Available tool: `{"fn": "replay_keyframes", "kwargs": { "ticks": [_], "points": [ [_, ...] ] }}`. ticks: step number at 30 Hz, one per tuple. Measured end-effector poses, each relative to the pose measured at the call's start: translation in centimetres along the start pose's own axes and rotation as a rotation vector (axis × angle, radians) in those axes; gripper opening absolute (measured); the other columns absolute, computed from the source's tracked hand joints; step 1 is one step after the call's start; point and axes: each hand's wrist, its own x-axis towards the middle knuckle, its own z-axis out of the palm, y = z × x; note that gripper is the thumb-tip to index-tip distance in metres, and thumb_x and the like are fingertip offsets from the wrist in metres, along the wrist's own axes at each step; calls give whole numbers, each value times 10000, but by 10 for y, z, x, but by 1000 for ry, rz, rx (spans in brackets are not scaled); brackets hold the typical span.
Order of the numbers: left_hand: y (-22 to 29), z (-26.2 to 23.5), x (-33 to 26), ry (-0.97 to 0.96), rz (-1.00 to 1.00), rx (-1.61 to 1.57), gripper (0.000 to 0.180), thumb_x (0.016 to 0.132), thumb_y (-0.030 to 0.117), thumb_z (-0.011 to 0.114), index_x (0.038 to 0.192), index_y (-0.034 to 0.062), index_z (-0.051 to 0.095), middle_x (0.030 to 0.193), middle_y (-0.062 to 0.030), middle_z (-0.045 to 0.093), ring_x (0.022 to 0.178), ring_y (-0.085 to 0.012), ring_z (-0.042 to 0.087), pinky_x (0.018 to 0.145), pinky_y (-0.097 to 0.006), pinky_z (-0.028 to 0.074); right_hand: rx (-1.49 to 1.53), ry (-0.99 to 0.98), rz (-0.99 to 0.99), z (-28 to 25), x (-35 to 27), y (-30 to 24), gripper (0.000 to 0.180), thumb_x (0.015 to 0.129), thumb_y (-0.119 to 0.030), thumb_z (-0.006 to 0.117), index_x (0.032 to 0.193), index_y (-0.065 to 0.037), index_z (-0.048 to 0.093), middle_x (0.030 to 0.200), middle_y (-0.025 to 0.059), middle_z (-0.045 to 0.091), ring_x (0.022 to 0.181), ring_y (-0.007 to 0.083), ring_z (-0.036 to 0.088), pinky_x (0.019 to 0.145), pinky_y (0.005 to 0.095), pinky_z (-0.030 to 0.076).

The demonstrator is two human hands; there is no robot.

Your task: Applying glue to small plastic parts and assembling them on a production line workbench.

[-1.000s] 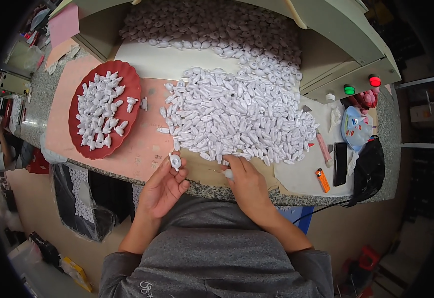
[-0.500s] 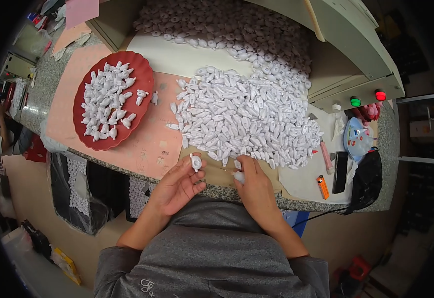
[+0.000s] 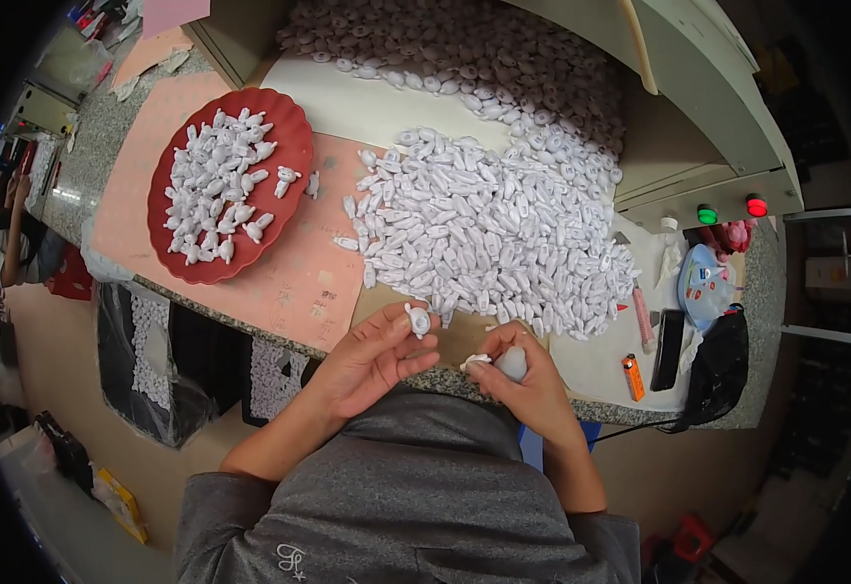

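Between the thumb and fingers of my left hand [image 3: 377, 362] is a small white plastic part [image 3: 418, 320] with short ears and a round hollow facing up. My right hand [image 3: 542, 389] pinches a small white piece [image 3: 477, 361] at thumb and fingertip. A pale, rounded, bottle-like thing [image 3: 512, 364] is also tucked in that hand, mostly covered by the fingers. Both hands are over the near table edge, slightly apart. Just beyond them spreads a heap of elongated white plastic parts [image 3: 488, 224]. A red scalloped plate [image 3: 294, 131] to the left carries several eared white figures [image 3: 216, 175].
Rounded white parts [image 3: 445, 44] are piled deep inside a cabinet [image 3: 766, 146] with green and red lights. At right lie an orange lighter [image 3: 633, 378], a black phone [image 3: 669, 348], a blue dish [image 3: 701, 282] and a black bag [image 3: 722, 370]. A co-worker [image 3: 17, 234] is far left.
My right hand has turned over and drawn back from the heap, now showing a small white piece at its fingertips. My left hand has shifted right with its white part.
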Motion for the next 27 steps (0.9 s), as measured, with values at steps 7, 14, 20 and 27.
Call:
{"fn": "replay_keyframes", "kwargs": {
  "ticks": [7,14,20,27],
  "points": [
    [-14,7,6,-50,18,116,219,906,135,514,1111,65,546,1113,-79,574,1018,-182,569,889,-352,490,193,154,-134,11,0,-15,135,808,-26,635,900,-12,537,775,44,590,636,45,523,563,171,421],
    [-19,12,4,-56,181,294,201,893,74,522,1088,41,558,1114,-106,577,1028,-187,566,905,-352,478,-41,217,-267,18,4,-11,122,791,-15,657,865,-13,559,813,37,597,704,54,540,621,185,438],
    [-17,13,0,-28,326,575,220,859,9,557,1079,-2,567,1028,-101,626,934,-150,599,858,-274,484,97,80,-54,3,-5,-22,109,795,-16,651,883,4,590,824,32,608,750,66,553,662,204,443],
    [-11,10,0,4,227,835,229,833,9,593,1059,-25,596,1003,-98,637,889,-119,598,801,-248,488,-49,77,-66,1,-6,-14,111,797,-48,663,873,3,600,816,26,620,749,56,547,657,203,438]
  ]
}}
